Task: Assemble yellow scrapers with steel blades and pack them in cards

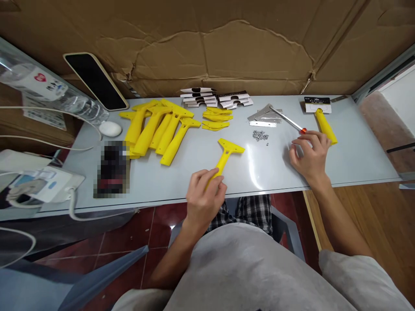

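My left hand (207, 194) is closed around the lower grip of a yellow scraper handle (228, 149), whose wide head points away from me. My right hand (311, 155) is over the table with its fingers curled at the red handle of a screwdriver (288, 119); the hand hides most of that handle. The shaft points up and left, its tip near a stack of metal blades (264, 115). Left of the right hand is a small heap of screws (260, 135), with a single screw (267, 144) apart from it.
Several yellow scraper handles (171, 136) lie piled on the left, beside flat yellow pieces (216, 116) and folded cards (199, 97). A carded scraper (325, 126) lies at right. A phone (94, 80), water bottle (48, 88) and power strip (53, 183) are at left. Cardboard (227, 47) stands behind.
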Tool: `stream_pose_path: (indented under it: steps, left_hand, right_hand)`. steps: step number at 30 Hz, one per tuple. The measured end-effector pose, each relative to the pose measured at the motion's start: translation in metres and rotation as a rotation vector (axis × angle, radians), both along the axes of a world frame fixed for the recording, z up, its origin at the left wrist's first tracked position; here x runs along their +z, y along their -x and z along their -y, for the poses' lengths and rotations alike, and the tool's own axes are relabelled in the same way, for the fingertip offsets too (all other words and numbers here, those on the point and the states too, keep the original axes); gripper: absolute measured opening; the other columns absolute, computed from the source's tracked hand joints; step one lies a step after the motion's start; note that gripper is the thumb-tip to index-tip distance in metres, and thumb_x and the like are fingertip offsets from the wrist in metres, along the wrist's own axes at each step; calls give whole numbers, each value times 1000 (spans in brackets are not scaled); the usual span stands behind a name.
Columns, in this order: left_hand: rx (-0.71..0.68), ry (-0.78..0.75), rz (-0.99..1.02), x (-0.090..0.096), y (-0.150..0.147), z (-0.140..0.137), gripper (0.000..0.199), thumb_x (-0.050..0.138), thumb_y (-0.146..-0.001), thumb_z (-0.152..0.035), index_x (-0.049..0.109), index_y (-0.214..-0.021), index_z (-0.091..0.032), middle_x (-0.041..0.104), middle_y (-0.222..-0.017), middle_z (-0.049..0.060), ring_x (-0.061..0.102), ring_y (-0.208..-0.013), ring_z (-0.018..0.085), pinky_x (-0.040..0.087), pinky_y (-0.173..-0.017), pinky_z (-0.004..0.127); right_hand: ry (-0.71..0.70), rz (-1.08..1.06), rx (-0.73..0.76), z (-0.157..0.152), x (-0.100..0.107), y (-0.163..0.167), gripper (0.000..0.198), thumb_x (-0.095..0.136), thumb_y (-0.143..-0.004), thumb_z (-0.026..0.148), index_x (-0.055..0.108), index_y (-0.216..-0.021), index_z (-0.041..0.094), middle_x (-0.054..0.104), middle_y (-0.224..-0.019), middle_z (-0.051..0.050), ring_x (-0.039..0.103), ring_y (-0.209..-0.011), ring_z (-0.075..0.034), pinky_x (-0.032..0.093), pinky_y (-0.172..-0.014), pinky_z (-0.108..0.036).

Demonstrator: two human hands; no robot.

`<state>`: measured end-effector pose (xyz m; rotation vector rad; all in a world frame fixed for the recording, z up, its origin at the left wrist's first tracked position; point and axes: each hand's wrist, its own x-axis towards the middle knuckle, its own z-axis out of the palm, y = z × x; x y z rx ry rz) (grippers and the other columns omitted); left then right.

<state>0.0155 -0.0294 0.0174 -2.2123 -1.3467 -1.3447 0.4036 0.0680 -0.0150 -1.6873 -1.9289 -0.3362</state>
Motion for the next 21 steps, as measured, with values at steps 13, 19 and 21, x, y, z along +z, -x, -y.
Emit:
stream_pose_path:
  steps: [13,19,21]
  left_hand:
    - [6,459,-288,-4,-37,-8,51,65,-102,-12,70,-150,3,61,-165,35,56,-108,36,60,-99,56]
    - [-20,477,-289,-6,-33,-15,44,64,-105,-20,75,-146,-7,64,-160,31,62,-111,38,61,-97,57]
    - [-28,468,-287,-7,-34,-16,42,65,-106,-23,76,-145,-11,66,-158,29,63,-110,37,61,-95,55]
  right_hand:
    - [-13,-37,207,10,-3,22,19,64,-105,32,79,-106,20,75,-113,-8,64,-120,-21,52,-106,-42]
    - [144,-60,192,34,6,57,25,60,-108,33,81,-115,23,75,-126,-9,62,-126,-24,50,-104,-44]
    - [180,-59,165,38,8,62,26,59,-108,35,82,-119,24,74,-131,-10,61,-128,-25,49,-103,-45]
